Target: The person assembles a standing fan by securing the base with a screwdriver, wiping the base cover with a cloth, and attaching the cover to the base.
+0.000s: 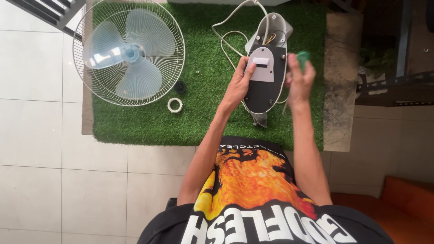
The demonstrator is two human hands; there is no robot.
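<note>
A dark oval fan motor housing [263, 88] with a light grey cover piece lies on the green artificial grass mat [149, 122]. My left hand [238, 83] grips its left side, thumb on the grey piece. My right hand [299, 81] is closed around a green-handled screwdriver [302, 57], its shaft pointing down beside the housing's right edge. A white cable [228, 38] loops off the housing's top.
A white wire fan guard [86, 77] with translucent blue blades lies at the mat's left. A small black cap [180, 87] and a white ring [175, 105] rest between guard and housing. White floor tiles surround the mat; dark metal framing stands at right.
</note>
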